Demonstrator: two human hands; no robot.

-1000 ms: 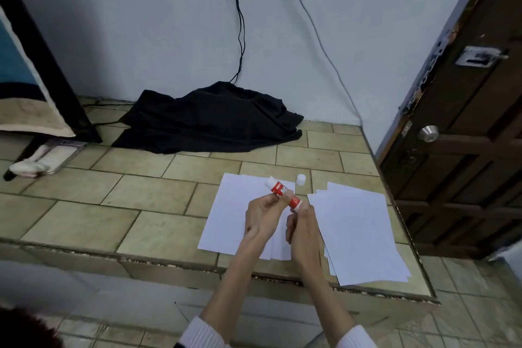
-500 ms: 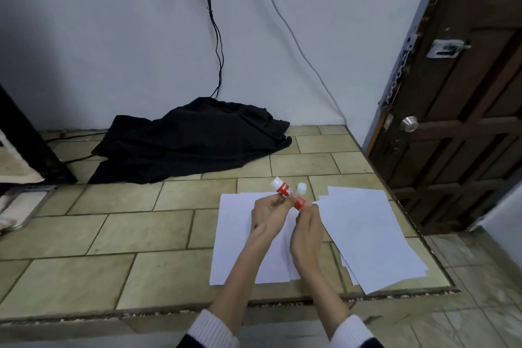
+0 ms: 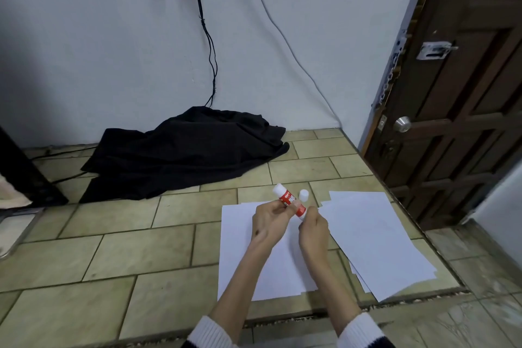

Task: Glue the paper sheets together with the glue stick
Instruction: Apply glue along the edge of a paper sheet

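Red glue stick (image 3: 291, 202), paper sheets (image 3: 375, 237) at ledge edge

Your glue stick (image 3: 289, 201) is red with white print and white ends; its cap (image 3: 304, 195) is white. The paper sheets (image 3: 375, 240) beside it are plain white, on olive-tan tiles (image 3: 141, 248). Beyond them lies a black cloth (image 3: 183, 152).

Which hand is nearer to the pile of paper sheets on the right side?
The right hand. It is beside the pile of paper sheets, holding the glue stick base; the left hand grips its body farther away.
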